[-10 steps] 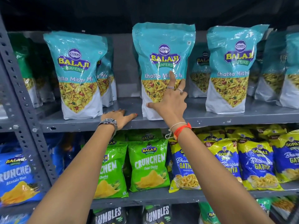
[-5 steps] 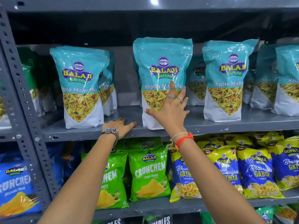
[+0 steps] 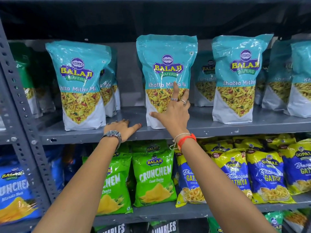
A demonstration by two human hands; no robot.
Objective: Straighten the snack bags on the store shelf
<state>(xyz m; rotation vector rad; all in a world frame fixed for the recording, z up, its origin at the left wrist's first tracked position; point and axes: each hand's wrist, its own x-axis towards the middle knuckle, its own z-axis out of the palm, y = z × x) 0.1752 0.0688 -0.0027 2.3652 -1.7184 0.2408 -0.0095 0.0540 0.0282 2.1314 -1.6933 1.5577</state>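
Note:
Teal Balaji Khatta Mitha Mix bags stand upright on the grey metal shelf (image 3: 218,130). My right hand (image 3: 173,113) lies flat against the lower front of the middle bag (image 3: 165,64), fingers spread, index finger pointing up over the printed name. My left hand (image 3: 122,129) rests palm down on the bare shelf between that bag and the left bag (image 3: 80,84), touching neither. A third front bag (image 3: 237,78) stands to the right, with more teal bags behind and beside it.
Below hang green Crunchem bags (image 3: 154,179), yellow-blue Gopal Gathiya bags (image 3: 235,177) and a blue Crunchem bag (image 3: 15,190). A perforated grey upright (image 3: 21,105) frames the left side. Another shelf board runs overhead.
The view has tilted up slightly, so the shelves sit lower in frame. Both hands keep their places: right on the middle bag, left on the shelf.

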